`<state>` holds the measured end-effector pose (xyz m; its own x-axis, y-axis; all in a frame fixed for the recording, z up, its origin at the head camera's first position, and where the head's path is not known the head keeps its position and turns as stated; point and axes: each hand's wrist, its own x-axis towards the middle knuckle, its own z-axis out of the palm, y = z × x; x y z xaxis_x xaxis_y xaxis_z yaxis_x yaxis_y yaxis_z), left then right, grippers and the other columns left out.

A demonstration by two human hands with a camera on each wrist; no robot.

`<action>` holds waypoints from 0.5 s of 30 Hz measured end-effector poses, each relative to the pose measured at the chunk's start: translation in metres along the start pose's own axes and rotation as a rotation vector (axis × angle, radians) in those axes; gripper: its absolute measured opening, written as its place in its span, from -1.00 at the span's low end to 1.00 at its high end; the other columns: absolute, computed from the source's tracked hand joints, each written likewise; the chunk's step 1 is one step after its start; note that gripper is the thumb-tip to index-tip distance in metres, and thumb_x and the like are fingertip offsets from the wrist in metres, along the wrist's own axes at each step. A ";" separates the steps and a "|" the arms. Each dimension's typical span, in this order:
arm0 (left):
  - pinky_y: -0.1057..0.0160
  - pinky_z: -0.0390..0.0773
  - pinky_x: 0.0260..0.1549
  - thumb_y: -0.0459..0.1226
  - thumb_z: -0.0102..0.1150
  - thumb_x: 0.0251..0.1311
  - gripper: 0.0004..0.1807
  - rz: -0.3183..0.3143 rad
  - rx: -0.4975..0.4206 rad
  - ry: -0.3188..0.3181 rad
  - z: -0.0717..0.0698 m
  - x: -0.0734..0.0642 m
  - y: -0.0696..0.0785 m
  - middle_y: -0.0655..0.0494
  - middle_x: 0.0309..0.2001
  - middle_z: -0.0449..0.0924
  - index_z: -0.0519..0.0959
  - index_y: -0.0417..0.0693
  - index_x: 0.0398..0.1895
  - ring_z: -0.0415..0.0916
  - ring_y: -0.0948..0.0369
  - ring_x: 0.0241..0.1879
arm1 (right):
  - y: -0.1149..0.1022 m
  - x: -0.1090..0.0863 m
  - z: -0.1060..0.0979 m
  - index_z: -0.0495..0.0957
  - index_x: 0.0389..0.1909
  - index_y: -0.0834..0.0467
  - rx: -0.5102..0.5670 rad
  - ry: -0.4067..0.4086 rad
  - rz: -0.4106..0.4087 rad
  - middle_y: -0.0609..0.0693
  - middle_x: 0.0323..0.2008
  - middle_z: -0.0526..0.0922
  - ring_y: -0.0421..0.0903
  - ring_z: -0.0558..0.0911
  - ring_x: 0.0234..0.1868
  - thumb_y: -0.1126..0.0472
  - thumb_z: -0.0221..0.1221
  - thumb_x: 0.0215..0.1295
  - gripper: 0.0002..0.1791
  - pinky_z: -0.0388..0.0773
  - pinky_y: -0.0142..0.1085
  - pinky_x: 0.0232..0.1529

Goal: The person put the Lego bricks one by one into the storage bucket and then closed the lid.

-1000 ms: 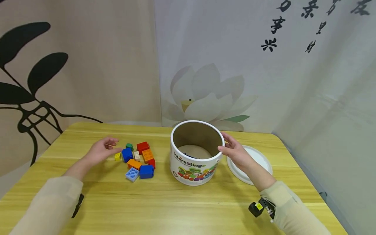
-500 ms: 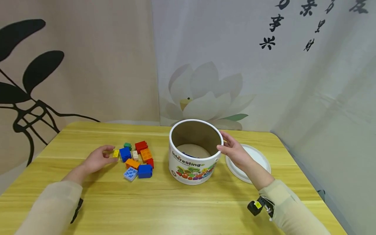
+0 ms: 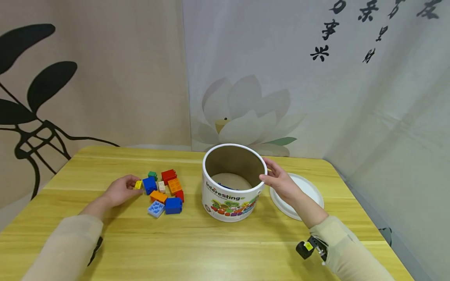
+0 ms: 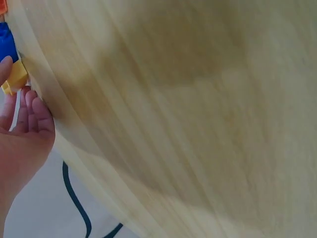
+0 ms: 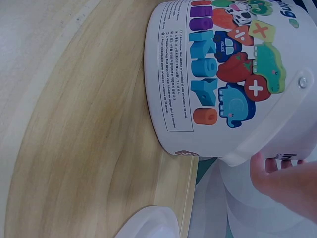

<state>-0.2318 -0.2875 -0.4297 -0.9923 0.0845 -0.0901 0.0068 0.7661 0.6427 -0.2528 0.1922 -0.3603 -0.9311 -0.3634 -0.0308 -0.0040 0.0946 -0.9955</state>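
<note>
My left hand [image 3: 121,190] pinches a small yellow toy brick [image 3: 138,185] between thumb and fingers, at the left edge of a loose group of bricks. The left wrist view shows the yellow brick [image 4: 18,75] beside a blue one [image 4: 7,43]. Beside it in the head view lie a blue brick [image 3: 149,185], a white one [image 3: 161,187] and a green one [image 3: 152,175]. My right hand [image 3: 284,186] grips the right rim of a white round bucket [image 3: 230,208], thumb near the rim and fingers along the outer side. A little dark blue shows inside the bucket.
Red [image 3: 168,176], orange [image 3: 159,196], blue [image 3: 174,205] and light blue [image 3: 156,208] bricks lie left of the bucket. A white round lid [image 3: 311,195] lies flat at its right. The wooden table [image 3: 197,249] ends at a curtain [image 3: 140,97] behind.
My left hand has come down beside the yellow brick and now pinches it. The right hand keeps its grip on the bucket, which stays in place.
</note>
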 end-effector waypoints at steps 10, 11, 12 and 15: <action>0.06 0.58 -0.17 -0.24 0.17 0.19 -0.44 -0.001 -0.048 -0.011 -0.009 -0.007 0.001 -0.45 0.01 0.40 0.30 -0.51 0.10 0.47 -0.10 -0.12 | 0.000 0.000 0.001 -0.08 0.43 0.25 0.012 -0.005 0.000 0.25 0.41 0.00 0.16 0.17 0.32 0.30 0.12 0.28 -0.21 0.40 -0.51 0.00; 0.08 0.59 -0.18 -0.23 0.16 0.20 -0.43 -0.008 -0.049 -0.016 -0.011 -0.007 0.001 -0.46 0.02 0.38 0.29 -0.50 0.11 0.47 -0.10 -0.12 | 0.000 0.000 0.001 -0.09 0.43 0.25 0.014 -0.006 -0.001 0.26 0.41 0.00 0.18 0.16 0.33 0.30 0.12 0.28 -0.20 0.40 -0.51 0.00; 0.08 0.59 -0.18 -0.21 0.15 0.20 -0.42 -0.013 -0.051 -0.021 -0.013 -0.007 0.002 -0.46 0.04 0.37 0.28 -0.49 0.13 0.47 -0.11 -0.11 | 0.000 0.000 0.001 -0.09 0.43 0.25 0.014 -0.007 -0.002 0.26 0.42 -0.01 0.18 0.15 0.33 0.29 0.13 0.28 -0.20 0.40 -0.52 -0.01; 0.09 0.58 -0.18 -0.18 0.13 0.22 -0.40 -0.020 -0.046 -0.027 -0.019 -0.008 0.005 -0.46 0.07 0.35 0.27 -0.48 0.16 0.46 -0.13 -0.08 | -0.001 -0.001 0.002 -0.09 0.43 0.25 0.015 -0.006 0.000 0.25 0.42 0.00 0.19 0.14 0.34 0.29 0.13 0.27 -0.20 0.39 -0.53 -0.01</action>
<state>-0.2264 -0.2964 -0.4117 -0.9885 0.0869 -0.1238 -0.0196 0.7378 0.6747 -0.2515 0.1909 -0.3594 -0.9291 -0.3686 -0.0309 0.0013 0.0802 -0.9968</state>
